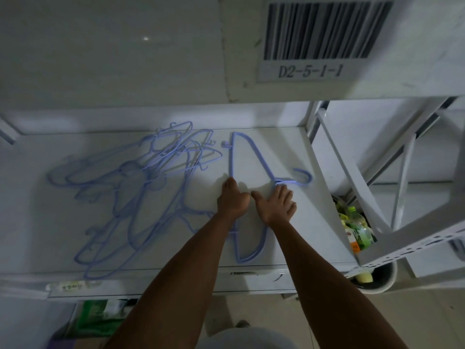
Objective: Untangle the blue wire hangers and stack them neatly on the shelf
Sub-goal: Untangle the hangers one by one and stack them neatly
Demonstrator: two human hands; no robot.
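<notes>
On the white shelf (289, 152), right side, one blue hanger (231, 159) lies flat, apart from the tangled pile (141, 187) on the left half. Its hook (305, 176) points right, toward the shelf end.

My left hand (232, 200) sits on the long straight bar with the fingers bunched at the wire. Pinching or just pressing, I cannot tell. My right hand (274, 205) rests on the twisted neck just below the hook, fingers spread and loose, nothing gripped. Two contact points, bar and neck, would keep the hanger square while I line it up. I read this one as the start of the neat stack, set clear of the pile so the wires don't catch again.

Most of the hangers are in the heap, crossed and hooked through each other, so the task looks early.

Containers: a bin at the shelf's right end, walls mostly hidden, holds green-labelled bottles (357, 230). Below it a round white tub (387, 278) holds something pale yellow, unclear what. A barcode label (324, 34) hangs above.
</notes>
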